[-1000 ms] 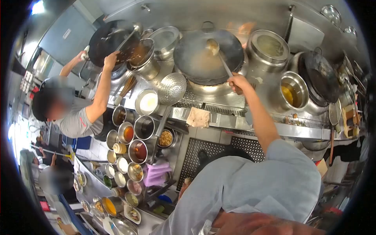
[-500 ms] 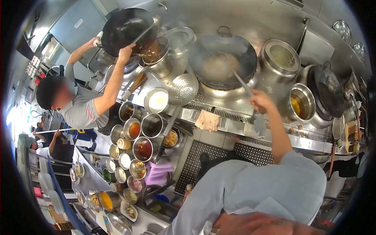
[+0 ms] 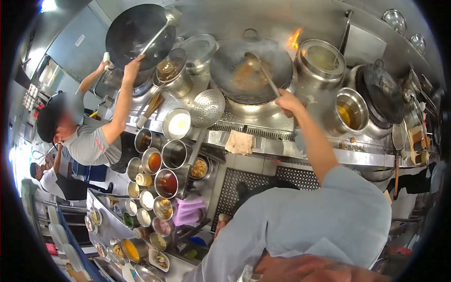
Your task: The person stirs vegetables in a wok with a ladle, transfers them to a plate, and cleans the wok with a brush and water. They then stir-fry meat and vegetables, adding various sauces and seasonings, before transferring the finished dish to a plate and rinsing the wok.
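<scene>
My right hand [image 3: 290, 101] is closed round the handle of a ladle [image 3: 253, 61]. The ladle's bowl hangs over the far side of a large black wok [image 3: 225, 87], above reddish-brown food [image 3: 246, 77] spread on the bottom. Steam rises from the wok and blurs its inside. Low beside my body, my left hand [image 3: 221, 223] shows only in small part; its fingers are too hidden to read. A perforated skimmer [image 3: 209, 108] lies at the wok's left, its handle reaching toward me.
An orange flame [image 3: 294, 38] burns behind the wok's right rim. To the right stand a lidded pot [image 3: 324, 61] and a steel pot of yellow liquid [image 3: 350, 115]. A co-worker [image 3: 94, 136] at left lifts another wok [image 3: 141, 35]. Several sauce containers [image 3: 167, 182] and a folded cloth [image 3: 238, 142] sit nearer.
The ladle's bowl has come up from the food toward the wok's far side. A flame has appeared behind the wok. The co-worker's wok and ladle have risen from the pot below.
</scene>
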